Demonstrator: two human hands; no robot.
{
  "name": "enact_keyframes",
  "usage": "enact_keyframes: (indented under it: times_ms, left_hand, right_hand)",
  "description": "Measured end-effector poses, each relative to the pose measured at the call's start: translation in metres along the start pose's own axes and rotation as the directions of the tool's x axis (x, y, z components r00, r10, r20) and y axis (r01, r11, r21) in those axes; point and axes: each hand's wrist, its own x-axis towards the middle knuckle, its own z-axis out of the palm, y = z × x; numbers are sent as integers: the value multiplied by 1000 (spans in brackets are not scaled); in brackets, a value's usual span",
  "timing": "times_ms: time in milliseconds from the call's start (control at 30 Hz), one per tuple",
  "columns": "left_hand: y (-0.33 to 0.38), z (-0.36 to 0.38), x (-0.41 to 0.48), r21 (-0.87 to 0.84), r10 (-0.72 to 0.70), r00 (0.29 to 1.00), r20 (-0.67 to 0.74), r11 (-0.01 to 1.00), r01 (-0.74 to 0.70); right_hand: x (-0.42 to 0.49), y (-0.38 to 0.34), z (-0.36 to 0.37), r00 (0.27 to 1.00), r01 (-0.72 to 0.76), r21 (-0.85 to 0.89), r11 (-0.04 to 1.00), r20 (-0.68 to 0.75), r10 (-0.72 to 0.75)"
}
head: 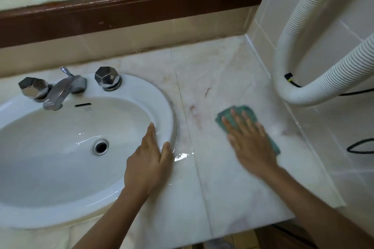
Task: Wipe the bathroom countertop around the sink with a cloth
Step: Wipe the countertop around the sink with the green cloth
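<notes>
Head view: the white sink point(139, 85) has a metal drain point(100, 146) and glints of water in its bowl. The left hand point(147, 163) rests on the sink's right rim, fingers straight and close together. Right of the sink, the right hand point(251, 143) presses flat, fingers spread, on the green cloth point(242, 110) lying on the marble countertop point(218, 70). A ribbed white hose point(303, 95) curves farther right of the sink.

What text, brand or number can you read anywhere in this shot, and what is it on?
Faint maker's mark on the sink, just below the overflow slot: too small and blurred to read.
Faucet, cloth, corrugated hose: no print visible.
Nothing else in view carries legible text.
</notes>
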Motion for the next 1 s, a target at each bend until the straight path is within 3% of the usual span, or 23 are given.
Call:
enact_keyframes:
  times_ms: [100,233,333,400,467,533,667,800,933,1000]
  left_hand:
    - [-2,1,0,5,6,1000,2,1000,-6]
    - [-3,0,0,0,11,1000,3,1000,-11]
    - [-2,-2,-3,-15,12,1000,8,1000,-12]
    - [-2,-3,-4,-8,13,1000,3,1000,-13]
    - [-4,-2,-5,13,24,1000,0,1000,-24]
    - [-6,-2,-4,14,13,1000,4,1000,-13]
    - [-5,-2,-6,-18,-19,1000,3,1000,19]
    - [-3,1,-4,0,0,999,-36,1000,0]
    - [-9,2,-2,-54,20,999,-49,998,-22]
    - [-10,3,-1,-69,20,998,-57,997,-24]
  right_hand:
    - [62,-2,-5,982,-191,15,981,1,191]
    - [95,-53,-3,959,-280,96,955,-22,283]
    - [46,-109,14,966,-237,117,964,-81,247]
    - [-8,-135,22,987,-134,117,984,-76,143]
    - [-60,-134,27,1000,8,91,996,-22,-6]
    - [-92,-105,25,998,57,70,996,-1,-58]
    - [-112,-17,9,987,-153,9,988,-41,154]
    - [-66,51,-6,919,-390,-26,920,-63,388]
    - [-3,20,-2,849,-514,69,855,-101,518]
    - [9,-25,6,865,-481,120,868,-99,493]
